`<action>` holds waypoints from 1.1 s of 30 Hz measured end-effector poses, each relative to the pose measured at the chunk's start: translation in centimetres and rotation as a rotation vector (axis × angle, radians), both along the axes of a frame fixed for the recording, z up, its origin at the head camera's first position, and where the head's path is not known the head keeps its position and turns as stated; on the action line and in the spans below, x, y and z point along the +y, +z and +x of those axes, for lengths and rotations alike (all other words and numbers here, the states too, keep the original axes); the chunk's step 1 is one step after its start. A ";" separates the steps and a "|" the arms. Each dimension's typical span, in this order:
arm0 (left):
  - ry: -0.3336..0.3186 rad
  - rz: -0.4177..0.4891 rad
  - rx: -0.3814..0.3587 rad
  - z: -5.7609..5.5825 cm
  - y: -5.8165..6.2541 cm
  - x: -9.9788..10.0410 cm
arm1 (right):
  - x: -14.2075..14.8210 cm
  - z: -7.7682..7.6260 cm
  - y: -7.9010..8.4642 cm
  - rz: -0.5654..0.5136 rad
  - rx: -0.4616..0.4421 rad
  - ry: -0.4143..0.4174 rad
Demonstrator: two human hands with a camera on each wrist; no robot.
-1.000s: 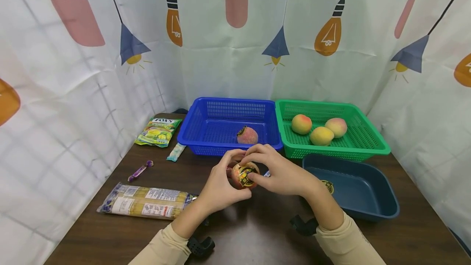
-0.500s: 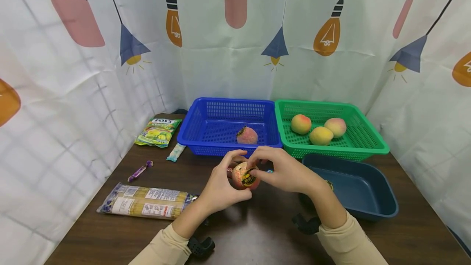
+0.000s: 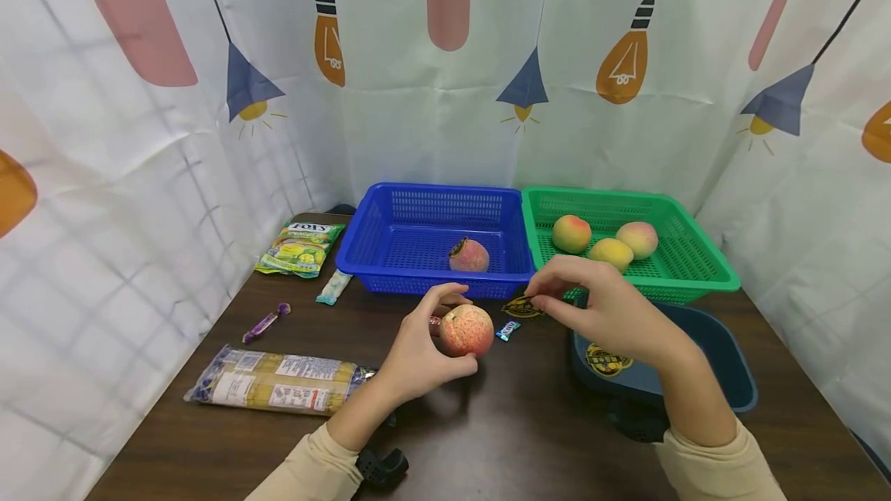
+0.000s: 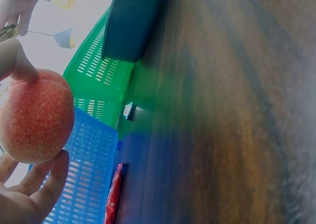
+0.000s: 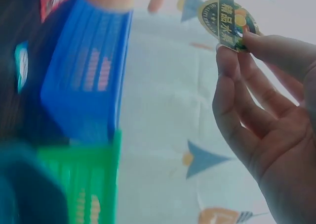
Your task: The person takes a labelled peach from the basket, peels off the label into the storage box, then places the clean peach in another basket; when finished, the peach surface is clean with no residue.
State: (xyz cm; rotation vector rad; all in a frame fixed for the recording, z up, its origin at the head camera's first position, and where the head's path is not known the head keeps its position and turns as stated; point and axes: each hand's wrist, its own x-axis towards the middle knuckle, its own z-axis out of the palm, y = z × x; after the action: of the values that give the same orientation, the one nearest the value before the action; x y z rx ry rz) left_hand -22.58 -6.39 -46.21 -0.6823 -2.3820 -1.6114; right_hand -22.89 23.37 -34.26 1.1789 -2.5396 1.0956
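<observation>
My left hand (image 3: 426,354) grips a red and yellow peach (image 3: 466,330) between thumb and fingers, held up over the table. In the left wrist view the same peach (image 4: 37,117) shows a bare speckled skin. To its right, my right hand (image 3: 619,311) pinches a black and gold oval sticker (image 3: 524,307) between thumb and forefinger; the right wrist view shows the sticker (image 5: 228,23) with printed characters and a fruit picture. Another black and gold sticker (image 3: 607,360) clings to the near left wall of the dark blue bin (image 3: 724,346), below my right hand.
A blue basket (image 3: 435,284) holds one peach (image 3: 469,256) with a dark sticker. The green basket (image 3: 696,284) beside it contains three peaches. Leftward lie a noodle pack (image 3: 278,381), a candy bag (image 3: 301,250) and wrapped sweets. A small wrapped candy (image 3: 508,330) lies near the middle.
My right hand has peeled the sticker off the peach and moved right with it, over the dark blue bin's left side. My left hand keeps its grip on the peach.
</observation>
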 end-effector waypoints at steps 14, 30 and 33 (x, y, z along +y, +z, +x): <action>-0.003 0.002 -0.003 0.3 0.0 0.2 | 8.0 -3.6 -0.1 0.349 -0.244 -0.052; -0.013 0.009 0.006 0.2 -0.4 0.2 | 8.7 -5.5 -4.6 0.556 -0.499 0.082; -0.014 0.003 0.010 0.2 -0.3 0.2 | 9.0 -5.2 -4.9 0.561 -0.484 0.065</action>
State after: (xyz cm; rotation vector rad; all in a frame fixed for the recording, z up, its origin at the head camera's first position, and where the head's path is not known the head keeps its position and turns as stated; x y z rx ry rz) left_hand -22.34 -6.22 -46.54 -0.7070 -2.3727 -1.6123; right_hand -28.09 32.35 -39.16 1.2258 -3.3601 0.7650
